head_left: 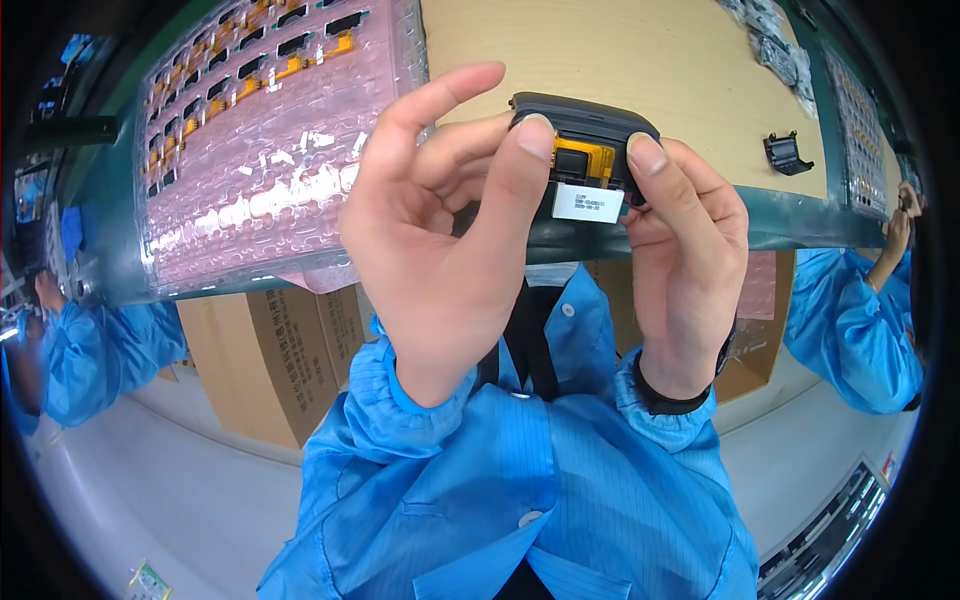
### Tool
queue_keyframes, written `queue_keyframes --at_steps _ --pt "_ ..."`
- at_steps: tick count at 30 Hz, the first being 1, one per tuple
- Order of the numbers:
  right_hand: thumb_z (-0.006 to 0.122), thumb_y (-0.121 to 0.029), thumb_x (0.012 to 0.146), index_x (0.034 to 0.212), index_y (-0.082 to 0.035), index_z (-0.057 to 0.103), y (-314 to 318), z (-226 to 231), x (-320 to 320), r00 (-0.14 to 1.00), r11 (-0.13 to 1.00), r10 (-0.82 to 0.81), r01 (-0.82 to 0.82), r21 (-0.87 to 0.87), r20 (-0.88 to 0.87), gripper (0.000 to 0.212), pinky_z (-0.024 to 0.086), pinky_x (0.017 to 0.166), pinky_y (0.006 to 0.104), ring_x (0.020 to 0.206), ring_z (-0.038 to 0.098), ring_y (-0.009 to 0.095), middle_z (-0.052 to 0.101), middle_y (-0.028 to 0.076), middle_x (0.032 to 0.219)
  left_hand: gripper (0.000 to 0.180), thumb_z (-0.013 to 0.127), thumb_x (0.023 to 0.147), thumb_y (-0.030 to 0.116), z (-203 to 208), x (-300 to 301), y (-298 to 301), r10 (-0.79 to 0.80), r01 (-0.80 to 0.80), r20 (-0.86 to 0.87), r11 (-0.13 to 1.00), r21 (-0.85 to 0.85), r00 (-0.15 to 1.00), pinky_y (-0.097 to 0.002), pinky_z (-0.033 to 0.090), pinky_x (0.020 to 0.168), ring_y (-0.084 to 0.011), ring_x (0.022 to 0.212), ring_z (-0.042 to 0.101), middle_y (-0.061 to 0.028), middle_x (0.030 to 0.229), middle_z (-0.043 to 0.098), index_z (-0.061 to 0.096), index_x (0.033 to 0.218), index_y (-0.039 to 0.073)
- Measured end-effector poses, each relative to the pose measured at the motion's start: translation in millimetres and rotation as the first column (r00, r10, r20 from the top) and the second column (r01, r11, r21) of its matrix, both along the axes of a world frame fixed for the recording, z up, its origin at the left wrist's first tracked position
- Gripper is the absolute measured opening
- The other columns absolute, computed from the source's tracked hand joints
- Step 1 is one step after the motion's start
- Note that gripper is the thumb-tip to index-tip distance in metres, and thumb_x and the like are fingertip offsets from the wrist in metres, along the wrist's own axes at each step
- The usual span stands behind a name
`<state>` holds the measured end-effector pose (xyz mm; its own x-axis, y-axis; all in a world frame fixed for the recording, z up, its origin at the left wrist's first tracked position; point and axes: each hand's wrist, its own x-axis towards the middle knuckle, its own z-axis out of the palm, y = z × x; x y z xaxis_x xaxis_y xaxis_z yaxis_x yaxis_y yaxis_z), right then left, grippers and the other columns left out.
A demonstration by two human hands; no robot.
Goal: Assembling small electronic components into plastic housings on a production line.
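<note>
Between my two hands I hold a black plastic housing [590, 112] with rounded corners, lifted above the bench. An orange flex cable [602, 158] shows inside it, and a small white-labelled part [588, 203] hangs at its lower edge. My left hand [440, 230] pinches the housing's left end between thumb and fingers, its index finger raised away. At the right end, my right hand [690, 230] grips with the thumb on the front face and fingers behind. What the fingers touch behind the housing is hidden.
A pink-lined clear tray [270, 190] with rows of small black and orange parts lies at left. On the tan board [480, 40] at right sit a black plastic piece [788, 154] and clear bags [775, 55]. Cardboard boxes [230, 360] stand below. Co-workers' blue sleeves [860, 330] flank me.
</note>
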<state>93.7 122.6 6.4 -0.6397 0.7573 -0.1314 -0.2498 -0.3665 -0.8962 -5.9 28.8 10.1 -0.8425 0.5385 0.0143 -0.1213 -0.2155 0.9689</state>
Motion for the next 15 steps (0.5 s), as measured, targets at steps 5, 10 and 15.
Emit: queue_keyframes --at_steps 5,10,15 --pt "0.067 -0.015 0.092 0.096 0.005 0.07 -4 -1 -1 0.999 0.999 -0.048 0.047 0.027 0.013 0.02 0.045 0.069 0.0195 0.073 0.058 0.006 0.068 0.005 0.081 0.034 0.065 0.091 0.004 -13 5 4 0.105 -0.108 -0.306 0.994 0.006 0.946 -0.0209 0.049 0.07 -0.0089 0.079 0.063 -0.0108 0.089 0.071 0.055 0.122 -0.004" --pt "0.067 -0.014 0.092 0.093 0.005 0.07 -7 2 -2 0.995 0.996 -0.085 0.084 -0.015 -0.048 0.019 0.045 0.068 0.0191 0.072 0.058 0.007 0.068 0.004 0.08 0.035 0.062 0.093 0.002 -18 9 5 0.141 -0.143 -0.418 0.989 0.029 0.897 -0.0204 0.049 0.071 -0.0085 0.082 0.062 -0.0104 0.091 0.07 0.051 0.126 -0.004" --pt "0.066 -0.013 0.093 0.091 0.005 0.068 -5 1 -2 0.999 0.993 -0.045 0.048 0.104 -0.028 0.018 0.042 0.067 0.0185 0.07 0.055 0.006 0.065 0.002 0.077 0.037 0.06 0.094 0.002 -15 8 3 0.1 -0.1 -0.322 0.995 0.016 0.942 -0.0207 0.048 0.074 -0.0083 0.082 0.062 -0.0089 0.091 0.07 0.049 0.128 -0.004"
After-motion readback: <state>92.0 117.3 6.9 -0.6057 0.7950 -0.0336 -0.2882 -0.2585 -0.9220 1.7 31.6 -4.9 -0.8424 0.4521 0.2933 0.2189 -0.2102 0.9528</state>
